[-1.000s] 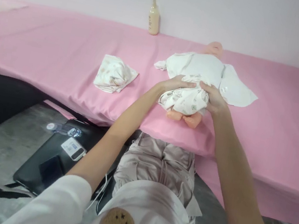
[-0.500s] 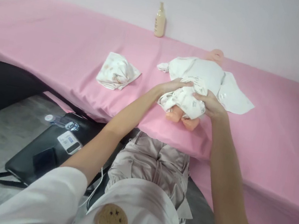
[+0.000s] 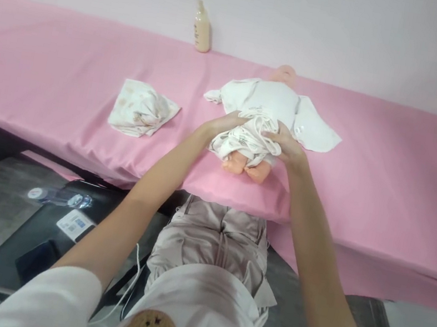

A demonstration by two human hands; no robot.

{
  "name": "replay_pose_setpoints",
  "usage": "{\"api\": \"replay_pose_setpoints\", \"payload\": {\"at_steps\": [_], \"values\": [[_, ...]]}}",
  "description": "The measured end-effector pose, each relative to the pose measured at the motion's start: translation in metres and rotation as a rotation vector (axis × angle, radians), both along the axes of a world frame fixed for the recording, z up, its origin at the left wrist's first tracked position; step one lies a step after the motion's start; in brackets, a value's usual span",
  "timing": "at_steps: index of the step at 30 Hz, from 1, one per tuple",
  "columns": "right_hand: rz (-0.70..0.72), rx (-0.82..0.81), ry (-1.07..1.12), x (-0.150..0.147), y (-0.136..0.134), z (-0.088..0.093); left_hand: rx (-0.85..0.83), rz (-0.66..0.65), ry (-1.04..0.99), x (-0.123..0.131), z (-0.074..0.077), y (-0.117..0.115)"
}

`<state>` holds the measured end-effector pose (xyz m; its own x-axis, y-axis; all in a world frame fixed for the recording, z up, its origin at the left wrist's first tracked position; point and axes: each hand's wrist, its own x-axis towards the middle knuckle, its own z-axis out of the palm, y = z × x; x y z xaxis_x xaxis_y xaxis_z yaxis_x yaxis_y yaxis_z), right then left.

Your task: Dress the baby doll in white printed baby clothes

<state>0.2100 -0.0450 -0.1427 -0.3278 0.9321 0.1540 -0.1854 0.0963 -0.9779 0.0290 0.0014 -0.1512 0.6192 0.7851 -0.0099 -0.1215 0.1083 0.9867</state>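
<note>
- The doll point(image 3: 269, 102) lies on its back on the pink table cover point(image 3: 392, 160), with its head at the far end and its bare feet point(image 3: 245, 167) pointing at the person.
- The printed trousers point(image 3: 243, 144) are bunched around the doll's legs and hips, between the two hands.
- Half a second ago the right hand sat lower, at the doll's hip. It is now up at the doll's waist, and its fingertips are close to those of the other hand.
- The fabric's top edge is now gathered into a thicker roll across the doll's belly, while the feet are as bare as before. By my reading the waistband has reached the waist and the gathered legs of the garment are not yet smoothed down.
- The left hand point(image 3: 220, 125) is on the doll's left-of-frame side, palm down, with its fingers curled over the rolled edge and closed on the trousers. The forearm reaches straight in from the person's body.
- The right hand point(image 3: 288, 147) is on the doll's other side, with its fingers pinched shut on a fold of the same trousers and the wrist bent slightly inward.
- A folded printed cloth point(image 3: 141, 110) lies well to the left of the doll.
- A cream bottle point(image 3: 202, 28) stands beyond the doll, to its far left, against the wall.
</note>
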Motion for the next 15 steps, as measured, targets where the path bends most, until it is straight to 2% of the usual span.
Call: {"api": "replay_pose_setpoints", "payload": {"at_steps": [2, 5, 10, 15], "values": [[0.062, -0.012, -0.040, 0.000, -0.003, 0.004, -0.010, 0.016, -0.044, 0.001, -0.001, -0.001], [0.069, -0.024, -0.042, -0.001, -0.005, 0.007, -0.030, -0.001, -0.106, 0.003, -0.001, 0.000], [0.005, -0.031, 0.031, -0.002, 0.003, -0.001, -0.006, 0.025, -0.069, 0.004, -0.002, 0.001], [-0.072, -0.056, 0.102, -0.006, 0.003, -0.002, 0.107, -0.074, -0.014, -0.003, 0.000, 0.001]]}}
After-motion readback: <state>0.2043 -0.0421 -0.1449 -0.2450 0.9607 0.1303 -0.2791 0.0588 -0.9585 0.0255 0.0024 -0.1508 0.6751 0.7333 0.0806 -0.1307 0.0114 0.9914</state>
